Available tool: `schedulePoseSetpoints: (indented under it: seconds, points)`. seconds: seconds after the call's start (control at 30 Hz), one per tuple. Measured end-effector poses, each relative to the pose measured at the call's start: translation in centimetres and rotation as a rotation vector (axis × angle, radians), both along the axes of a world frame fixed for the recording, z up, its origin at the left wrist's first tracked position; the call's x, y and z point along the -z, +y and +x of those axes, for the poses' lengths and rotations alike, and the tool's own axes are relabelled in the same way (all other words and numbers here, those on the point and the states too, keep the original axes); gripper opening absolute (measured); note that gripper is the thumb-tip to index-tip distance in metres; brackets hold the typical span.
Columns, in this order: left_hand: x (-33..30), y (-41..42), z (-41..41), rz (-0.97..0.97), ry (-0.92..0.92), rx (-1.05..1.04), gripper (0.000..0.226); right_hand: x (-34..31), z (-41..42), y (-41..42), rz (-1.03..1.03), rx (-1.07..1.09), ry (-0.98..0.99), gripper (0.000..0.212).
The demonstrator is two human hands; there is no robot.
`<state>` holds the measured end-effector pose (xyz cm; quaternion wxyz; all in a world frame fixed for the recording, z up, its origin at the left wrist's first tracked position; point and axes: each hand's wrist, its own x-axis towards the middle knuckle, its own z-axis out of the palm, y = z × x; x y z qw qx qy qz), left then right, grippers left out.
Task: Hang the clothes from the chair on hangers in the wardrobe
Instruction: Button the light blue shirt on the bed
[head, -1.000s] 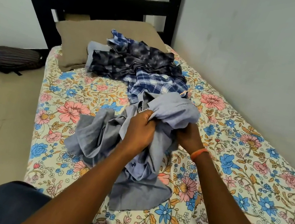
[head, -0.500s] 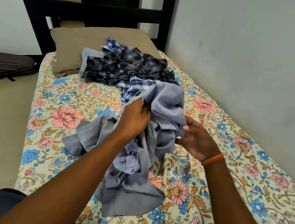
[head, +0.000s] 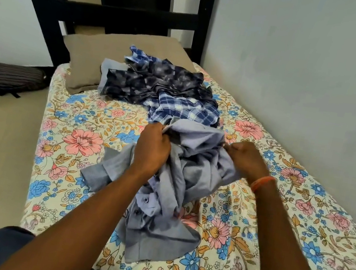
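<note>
Gripping the grey shirt (head: 178, 182) near the pillow (head: 90, 61), left hand (head: 152, 147) and right hand (head: 247, 160) pinch bunched cloth; soft, light—probably best taken at collar.

You cannot see the fingertips of your left hand (head: 152, 146) or right hand (head: 246, 158), buried in the grey shirt (head: 178, 182).

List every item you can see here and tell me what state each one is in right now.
Grey shirt: crumpled, upper part lifted, tail on the bedsheet.
Left hand: grips the shirt's top edge.
Right hand: pinches the shirt's other edge.
Plaid shirt: crumpled in the pile.
Dark patterned garment: lying rumpled, partly on the pillow.
Pillow: flat against the headboard.
Backpack: lying on the floor.
</note>
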<state>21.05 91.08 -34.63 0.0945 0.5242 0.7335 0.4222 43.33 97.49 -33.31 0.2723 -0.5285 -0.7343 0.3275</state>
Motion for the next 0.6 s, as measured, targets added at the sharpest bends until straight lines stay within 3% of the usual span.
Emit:
schedulePoseSetpoints:
  seconds: [0.03,0.13,0.2,0.3,0.43,0.53,0.6]
  points:
    - [-0.1,0.1,0.3,0.002,-0.007,0.004,0.015,-2.3,1.1,0.3,-0.053,-0.048,0.04,0.04]
    - [-0.1,0.1,1.4,-0.001,-0.046,0.039,0.021,-7.5,3.8,0.1,-0.346,-0.12,0.616,0.035]
    - [-0.3,-0.3,2.6,-0.004,-0.067,0.064,0.022,-9.0,4.1,-0.7,-0.48,-0.18,0.861,0.031]
    - [-2.1,-1.6,5.4,0.138,-0.134,0.117,0.012,-8.1,3.3,-1.8,-0.571,-0.188,0.978,0.031]
    - [-5.4,-5.2,10.7,0.177,-0.444,0.317,0.052,-5.0,2.0,-2.5,-0.673,-0.228,1.01,0.064]
    - [-4.1,-5.6,11.2,0.176,-0.47,0.307,0.05,-4.8,2.2,-3.0,-0.648,-0.26,1.107,0.044]
    - [-3.5,-4.7,10.6,0.119,-0.667,0.268,0.025,-5.5,2.4,-3.7,-0.595,-0.273,1.059,0.034]
